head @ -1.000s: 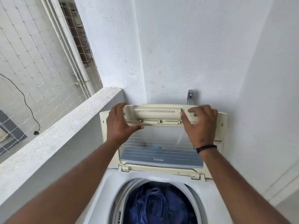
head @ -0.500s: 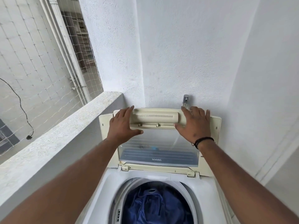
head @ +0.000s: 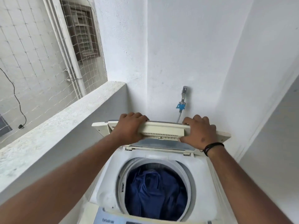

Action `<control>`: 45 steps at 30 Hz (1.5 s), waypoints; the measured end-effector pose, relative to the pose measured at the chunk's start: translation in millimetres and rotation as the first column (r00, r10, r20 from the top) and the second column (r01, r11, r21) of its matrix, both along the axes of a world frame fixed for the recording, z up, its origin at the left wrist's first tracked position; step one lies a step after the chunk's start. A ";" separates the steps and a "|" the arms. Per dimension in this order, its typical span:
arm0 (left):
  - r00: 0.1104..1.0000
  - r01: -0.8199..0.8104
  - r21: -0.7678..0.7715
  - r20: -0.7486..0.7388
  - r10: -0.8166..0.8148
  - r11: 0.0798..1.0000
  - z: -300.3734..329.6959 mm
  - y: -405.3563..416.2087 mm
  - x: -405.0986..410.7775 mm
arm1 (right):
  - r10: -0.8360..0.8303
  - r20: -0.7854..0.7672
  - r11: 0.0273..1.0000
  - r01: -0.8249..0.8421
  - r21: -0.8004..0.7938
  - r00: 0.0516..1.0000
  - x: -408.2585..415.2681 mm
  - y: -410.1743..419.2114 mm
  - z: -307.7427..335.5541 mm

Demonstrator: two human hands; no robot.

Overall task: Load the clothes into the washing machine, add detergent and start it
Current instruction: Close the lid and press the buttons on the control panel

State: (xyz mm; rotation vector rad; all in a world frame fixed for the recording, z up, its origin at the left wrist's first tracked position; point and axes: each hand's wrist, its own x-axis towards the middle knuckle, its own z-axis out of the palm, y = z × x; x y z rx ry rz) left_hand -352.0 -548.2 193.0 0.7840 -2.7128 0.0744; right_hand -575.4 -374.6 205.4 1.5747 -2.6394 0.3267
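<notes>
Both hands are gripping the folded lid point(head: 163, 130) of the top-loading washing machine point(head: 202, 172), which is standing in a narrow white corner. The left hand point(head: 129, 128) is wrapping its fingers over the lid's upper edge on the left side, the grip clamped on the cream plastic. The right hand point(head: 199, 131) is doing the same on the right side, fingers curled over the top and the thumb pressing under the front edge; a dark band point(head: 212, 147) is sitting around that wrist. The lid is folding at its middle hinge, its ribbed cream section facing the camera and its translucent blue-grey panel point(head: 161, 145) lying beneath, tilted over the back of the opening.

The drum point(head: 186, 168) is lying open below, and dark blue clothes point(head: 155, 191) are bunching inside it, filling most of the round mouth. At the near edge a strip of the control panel point(head: 113, 219) is showing, with lettering too blurred to read.

Behind the machine, a metal tap point(head: 184, 92) is projecting from the wall, with a blue connector point(head: 180, 107) and a hose point(head: 178, 118) dropping behind the lid. To the left a rough grey parapet point(head: 56, 126) is running beside the machine, with netting point(head: 32, 54) stretching above it.
</notes>
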 end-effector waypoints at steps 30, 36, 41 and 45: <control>0.989 -0.005 0.508 0.128 -0.071 0.861 -240.3 138.6 110.7 | -0.252 0.209 0.919 0.165 0.358 0.945 166.8 136.3 -226.3; 1.000 -0.009 0.601 0.025 -0.008 0.799 -244.0 138.5 110.0 | -0.221 0.183 0.924 0.146 0.353 0.958 169.0 145.1 -234.8; 0.997 -0.025 0.665 -0.041 0.070 0.747 -238.5 137.0 107.6 | -0.194 0.166 0.926 0.125 0.355 0.967 166.7 147.7 -237.7; 0.997 -0.023 0.670 -0.041 0.068 0.742 -237.8 135.9 108.2 | -0.171 0.168 0.928 0.102 0.358 0.971 165.8 147.6 -238.6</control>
